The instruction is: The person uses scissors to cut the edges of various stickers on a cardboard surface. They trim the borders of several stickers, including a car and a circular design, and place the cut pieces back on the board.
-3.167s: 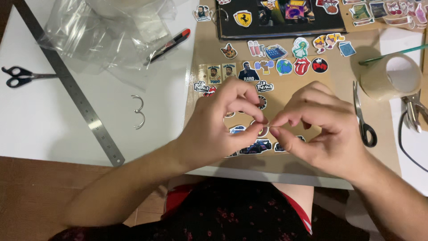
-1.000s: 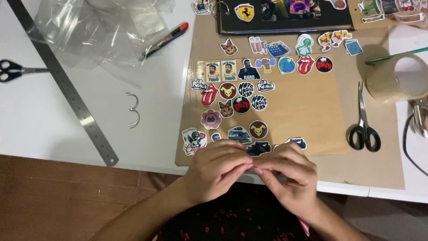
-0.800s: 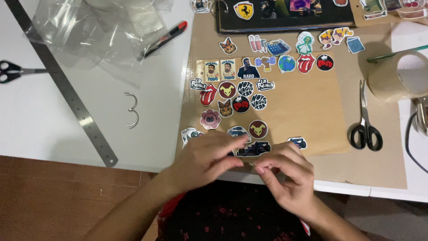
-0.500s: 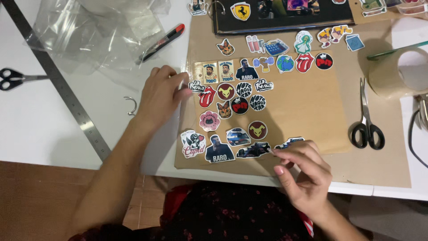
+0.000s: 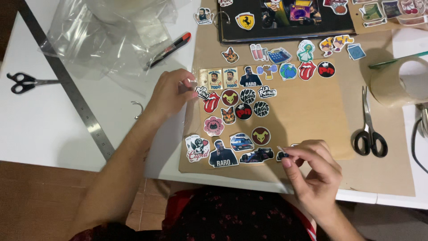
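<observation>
Several cut-out stickers [image 5: 236, 111] lie in rows on a brown paper sheet [image 5: 307, 111] on the white table. My left hand [image 5: 171, 91] pinches the upper left corner of a clear film [image 5: 192, 120] that lies over the stickers. At the sheet's lower edge my right hand [image 5: 312, 172] pinches a thin clear corner, apparently of the same film, beside a small dark sticker [image 5: 281, 155]. Both forearms reach in from the bottom of the head view.
Black scissors [image 5: 369, 134] and a roll of tape [image 5: 397, 80] lie at the right. A dark album [image 5: 285, 18] with stickers sits at the top. On the left are clear plastic bags [image 5: 107, 35], a red-black cutter [image 5: 171, 48], a metal ruler [image 5: 76, 98], a ring [image 5: 138, 109] and another pair of scissors [image 5: 24, 82].
My hands were together at the table's near edge; the left has since gone up to the sheet's upper left corner. The right stays low at the sheet's bottom edge.
</observation>
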